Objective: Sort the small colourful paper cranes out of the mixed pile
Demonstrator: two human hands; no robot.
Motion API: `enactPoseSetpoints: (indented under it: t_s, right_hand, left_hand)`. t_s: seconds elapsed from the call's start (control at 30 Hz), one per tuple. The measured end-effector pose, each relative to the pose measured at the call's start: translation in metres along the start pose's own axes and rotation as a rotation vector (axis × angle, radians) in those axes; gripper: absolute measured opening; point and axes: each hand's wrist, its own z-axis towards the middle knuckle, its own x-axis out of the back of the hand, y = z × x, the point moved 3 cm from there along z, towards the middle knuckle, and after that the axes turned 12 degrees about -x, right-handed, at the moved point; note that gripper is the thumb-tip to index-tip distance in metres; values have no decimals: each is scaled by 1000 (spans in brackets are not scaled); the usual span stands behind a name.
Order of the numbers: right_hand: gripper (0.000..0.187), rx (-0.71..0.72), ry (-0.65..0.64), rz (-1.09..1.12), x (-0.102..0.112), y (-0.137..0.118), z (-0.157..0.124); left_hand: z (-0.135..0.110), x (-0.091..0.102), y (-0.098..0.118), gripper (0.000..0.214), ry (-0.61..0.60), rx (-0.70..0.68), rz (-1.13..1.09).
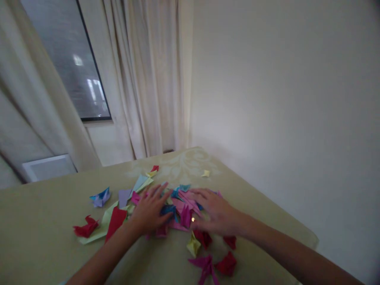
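While the left hand (151, 209) and the right hand (218, 215) come in from either side over a pile of folded paper (185, 200), they cover a good part of it; what lies beneath the palms cannot be made out, nor whether the fingertips press on the paper or hover just above it. The left hand's fingers are spread apart; the right hand's thumb stands well away from its fingers, which lie closer together, and neither hand is clamped on anything. The pile sits on the cloth-covered table (267, 221), with a magenta piece (186, 216) and a blue piece (169, 210) showing between the hands; the shapes blur into one another (a small bright spot glows by the right thumb, its source unclear).

The left forearm hides the lower end of a flat red sheet (115, 221), which overlaps a pale green sheet (102, 227); a red folded piece (86, 227) lies near that sheet's left end, a blue-and-lavender piece (101, 197) beyond it. Nearer the viewer, a pointed magenta piece (206, 267) is cut off by the bottom edge; a yellow piece (194, 244) lies just above it. A bare wall (282, 99) borders the table on the right; curtains (157, 79) partly cover a window (68, 59) behind.
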Motion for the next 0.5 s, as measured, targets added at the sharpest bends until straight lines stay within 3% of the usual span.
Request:
enactPoseSetpoints:
  t_s: [0.1, 0.2, 0.33, 0.43, 0.5]
  right_hand:
    - [92, 20, -138, -87, -28, -3, -66]
    - [87, 76, -184, -144, -55, 3, -84]
    - [89, 4, -59, -208, -61, 33, -41]
    - [95, -68, -35, -249, -55, 55, 9]
    - [100, -68, -56, -245, -53, 63, 42]
  left_hand:
    - [5, 5, -54, 74, -4, 144, 30]
    - [-5, 10, -103, 80, -51, 315, 71]
    - [-47, 12, -153, 72, -164, 529, 76]
    - [-85, 6, -164, 52, -269, 393, 57]
    - [-110, 4, -158, 48, -241, 325, 39]
